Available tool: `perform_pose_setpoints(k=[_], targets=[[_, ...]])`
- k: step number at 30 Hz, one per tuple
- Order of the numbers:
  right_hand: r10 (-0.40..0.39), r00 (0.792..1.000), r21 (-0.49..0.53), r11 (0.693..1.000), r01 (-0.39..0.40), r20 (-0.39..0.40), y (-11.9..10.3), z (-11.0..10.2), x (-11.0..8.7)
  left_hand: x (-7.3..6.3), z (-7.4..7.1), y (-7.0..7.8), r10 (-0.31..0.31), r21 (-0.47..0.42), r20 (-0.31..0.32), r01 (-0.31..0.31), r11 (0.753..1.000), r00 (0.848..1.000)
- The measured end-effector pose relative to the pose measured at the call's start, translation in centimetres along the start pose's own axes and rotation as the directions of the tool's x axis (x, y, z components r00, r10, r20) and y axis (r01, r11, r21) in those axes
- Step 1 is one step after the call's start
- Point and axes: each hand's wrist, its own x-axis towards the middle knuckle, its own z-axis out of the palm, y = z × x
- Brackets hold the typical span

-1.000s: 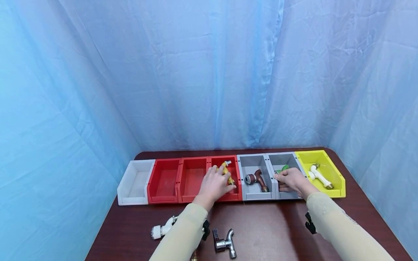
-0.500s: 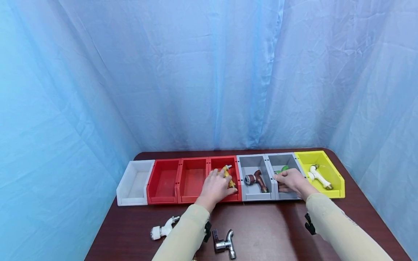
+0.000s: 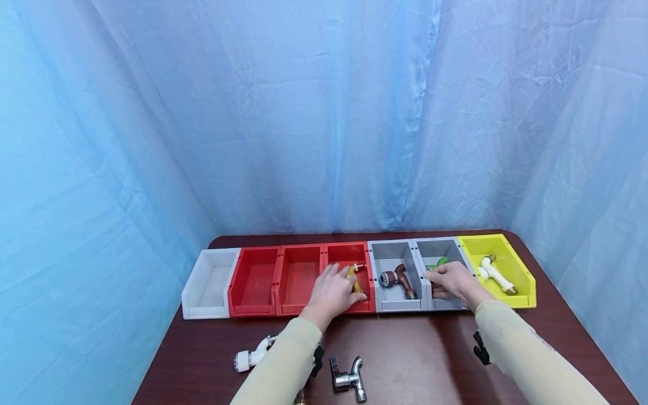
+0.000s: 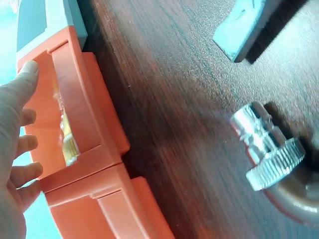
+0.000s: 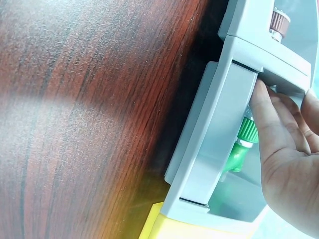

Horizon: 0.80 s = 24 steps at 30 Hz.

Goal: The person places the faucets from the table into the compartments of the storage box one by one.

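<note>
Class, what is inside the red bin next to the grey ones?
The red bin holds a yellow tap. In the head view, the left grip covers part of it; anything else beneath is hidden.

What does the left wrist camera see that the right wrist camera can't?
Only the left wrist view shows the left hand, the yellow tap and a shiny metal fitting.

Only the right wrist view shows the right hand, the green tap and the yellow bin.

Both show the brown table and part of a gray bin.
</note>
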Motion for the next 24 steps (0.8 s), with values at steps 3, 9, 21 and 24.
perform_pose_setpoints(k=[3,9,21,24], targets=[[0.007,1.0,-0.006,1.0,-0.007,-0.003,0.1,0.0,0.1,-0.3,-0.5,0.1,0.008,-0.009,0.028,-0.007,1.0,1.0],[0.004,1.0,-0.009,1.0,-0.004,-0.007,0.2,0.0,0.2,-1.1,-1.5,0.3,0.04,-0.01,0.076,-0.039,0.999,0.996],[0.012,1.0,-0.02,1.0,-0.012,-0.003,0.2,-0.1,0.3,-3.3,-2.6,0.7,0.194,0.026,0.062,-0.195,0.98,0.979],[0.013,1.0,-0.014,1.0,-0.013,0.0,0.2,-0.1,0.3,-3.8,-2.8,0.8,0.228,0.035,0.077,-0.232,0.972,0.97]])
